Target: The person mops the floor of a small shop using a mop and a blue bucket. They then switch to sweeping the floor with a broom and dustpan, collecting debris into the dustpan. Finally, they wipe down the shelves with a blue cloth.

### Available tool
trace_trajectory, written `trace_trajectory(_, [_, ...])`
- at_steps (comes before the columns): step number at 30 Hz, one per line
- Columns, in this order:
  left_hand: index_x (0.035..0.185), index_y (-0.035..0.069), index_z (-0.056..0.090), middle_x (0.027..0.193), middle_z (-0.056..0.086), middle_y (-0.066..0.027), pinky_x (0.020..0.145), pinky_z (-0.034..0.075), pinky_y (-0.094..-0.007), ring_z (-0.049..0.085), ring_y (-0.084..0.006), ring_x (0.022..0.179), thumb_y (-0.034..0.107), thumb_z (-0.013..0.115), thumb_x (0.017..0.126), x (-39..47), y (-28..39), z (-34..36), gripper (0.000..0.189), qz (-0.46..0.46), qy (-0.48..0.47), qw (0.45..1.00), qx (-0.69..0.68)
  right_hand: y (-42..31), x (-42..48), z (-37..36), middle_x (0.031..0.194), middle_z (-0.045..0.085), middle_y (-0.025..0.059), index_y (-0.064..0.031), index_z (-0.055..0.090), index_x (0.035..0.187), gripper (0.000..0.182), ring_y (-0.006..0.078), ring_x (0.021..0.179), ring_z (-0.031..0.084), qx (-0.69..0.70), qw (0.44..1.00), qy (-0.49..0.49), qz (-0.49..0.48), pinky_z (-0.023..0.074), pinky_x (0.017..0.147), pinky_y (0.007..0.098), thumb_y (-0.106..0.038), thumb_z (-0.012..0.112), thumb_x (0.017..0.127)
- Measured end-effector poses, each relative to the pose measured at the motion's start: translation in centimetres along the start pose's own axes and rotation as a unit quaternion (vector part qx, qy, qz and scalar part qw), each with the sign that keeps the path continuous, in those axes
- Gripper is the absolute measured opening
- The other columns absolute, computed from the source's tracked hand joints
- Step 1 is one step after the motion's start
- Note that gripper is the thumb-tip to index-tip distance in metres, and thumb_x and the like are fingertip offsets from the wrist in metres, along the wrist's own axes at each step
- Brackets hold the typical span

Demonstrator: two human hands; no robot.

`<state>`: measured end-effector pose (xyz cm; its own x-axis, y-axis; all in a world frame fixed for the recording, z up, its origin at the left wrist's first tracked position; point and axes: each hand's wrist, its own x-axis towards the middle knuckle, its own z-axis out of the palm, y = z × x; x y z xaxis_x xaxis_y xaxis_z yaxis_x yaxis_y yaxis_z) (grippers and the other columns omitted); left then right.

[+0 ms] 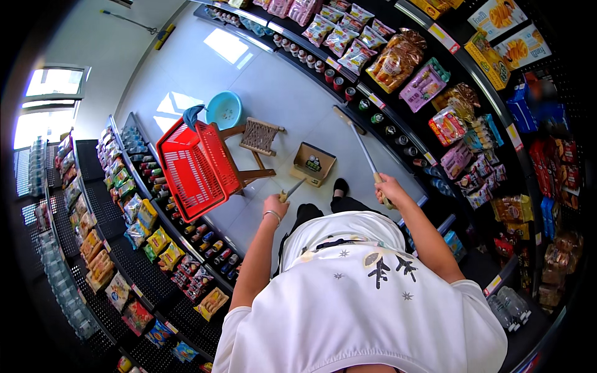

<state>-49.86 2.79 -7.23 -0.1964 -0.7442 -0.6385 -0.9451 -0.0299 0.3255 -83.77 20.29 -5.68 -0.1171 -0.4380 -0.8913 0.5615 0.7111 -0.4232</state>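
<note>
My right hand grips the pale handle of a long grey pole. At the pole's far end a flat brown broom-like head lies on the floor along the right shelf. In my left hand is the pale handle of a shorter-looking grey tool, its narrow end pointing at an open cardboard box. Whether that tool touches the box, I cannot tell. The box sits on the tiled floor ahead of my feet and bears printing on its inside.
A red plastic shopping basket rests on a wooden frame at the left, a blue cloth over its rim. Nearby are a woven-seat wooden stool and a turquoise basin. Stocked shelves line both sides; canned drinks stand low.
</note>
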Motion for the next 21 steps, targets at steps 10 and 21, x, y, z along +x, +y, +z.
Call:
trace_trajectory(10, [0.097, 0.006, 0.063, 0.093, 0.062, -0.0174, 0.078, 0.046, -0.0380, 0.059, -0.0327, 0.089, 0.024, 0.068, 0.068, 3.1, 2.9, -2.1, 0.034, -0.017, 0.009, 1.000, -0.019, -1.3, 0.3, 0.0, 0.061, 0.047, 0.0066, -0.0062, 0.025, 0.135, 0.059, 0.0121, 0.043, 0.045, -0.054, 0.998, -0.021, 0.006, 0.0405, 0.038, 0.0271, -0.003, 0.050, 0.081])
trace_trajectory(21, [0.095, 0.006, 0.064, 0.095, 0.061, -0.0192, 0.081, 0.046, -0.0379, 0.057, -0.0335, 0.093, 0.019, 0.062, 0.070, 10.0, 6.4, -3.9, 0.029, -0.024, 0.017, 0.997, -0.066, -5.3, 1.3, 2.2, 0.062, 0.047, 0.0075, -0.0093, 0.018, 0.137, 0.066, 0.0118, 0.044, 0.043, 0.043, 0.999, 0.000, 0.003, 0.0389, 0.038, 0.0250, -0.004, 0.050, 0.081])
